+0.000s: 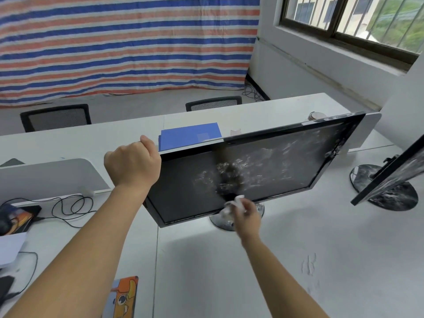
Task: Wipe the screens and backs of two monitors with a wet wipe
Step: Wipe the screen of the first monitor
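Note:
A black monitor (190, 187) stands tilted on the white desk, its dark screen facing me, with pale smears across the right half. My left hand (132, 162) grips the monitor's top left corner, fingers curled over the edge. My right hand (246, 215) holds a crumpled white wet wipe (231, 204) at the screen's lower edge, just above the round stand base (218, 222). A second monitor (390, 175) stands at the right edge, seen obliquely, on a round dark base (390, 198).
A white desk divider (46, 177) and black cables (71, 207) lie to the left. A blue folder (190, 135) sits on the far desk behind the monitor. Two black chairs (55, 117) stand beyond. An orange mouse pad (125, 297) lies near the front edge.

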{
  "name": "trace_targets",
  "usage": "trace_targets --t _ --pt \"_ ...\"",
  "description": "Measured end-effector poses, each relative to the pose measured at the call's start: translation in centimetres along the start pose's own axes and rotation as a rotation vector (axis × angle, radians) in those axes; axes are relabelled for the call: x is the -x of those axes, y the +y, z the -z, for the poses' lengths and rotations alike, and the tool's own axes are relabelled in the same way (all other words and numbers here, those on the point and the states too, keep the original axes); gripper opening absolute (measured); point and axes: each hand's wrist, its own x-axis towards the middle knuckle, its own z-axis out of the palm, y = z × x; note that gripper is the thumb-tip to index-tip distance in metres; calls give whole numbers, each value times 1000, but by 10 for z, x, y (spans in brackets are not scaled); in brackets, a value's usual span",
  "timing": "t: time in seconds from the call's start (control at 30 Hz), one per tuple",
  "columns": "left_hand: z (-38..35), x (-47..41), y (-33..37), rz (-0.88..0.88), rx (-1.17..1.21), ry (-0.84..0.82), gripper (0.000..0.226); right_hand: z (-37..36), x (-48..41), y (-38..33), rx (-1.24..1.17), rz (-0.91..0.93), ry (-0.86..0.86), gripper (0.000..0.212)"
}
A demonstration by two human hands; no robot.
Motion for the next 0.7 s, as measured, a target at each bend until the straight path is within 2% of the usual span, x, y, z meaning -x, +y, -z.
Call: trace_targets --t 0.1,0.2,0.27,0.33,0.4,0.47,0.5,0.53,0.6,0.7 --pt "0 1 0 -10 -10 -3 61 44 -42 -18 -67 -104 415 32" --pt "0 0 2 -23 -25 -3 62 66 -66 -45 -5 -87 595 33" --pt "-1 0 2 -24 -33 -4 62 45 -53 -60 -34 4 569 24" --pt "-2 0 1 -16 -29 0 63 8 -18 -64 3 138 447 9" --pt "-2 1 1 -13 -19 5 61 -26 16 -49 107 231 173 6" --pt "0 1 4 -14 -12 6 59 -47 43 -29 219 238 -238 7" --pt "0 2 5 -18 -9 6 59 -53 49 -21 300 244 -364 13" --pt "0 3 5 -24 -7 7 59 -52 54 -19 345 256 -396 16" --pt "1 5 3 -34 -5 9 60 -40 48 -27 266 257 -284 20" --pt "0 5 -1 -37 -33 -8 65 -1 8 -48 40 114 107 12"
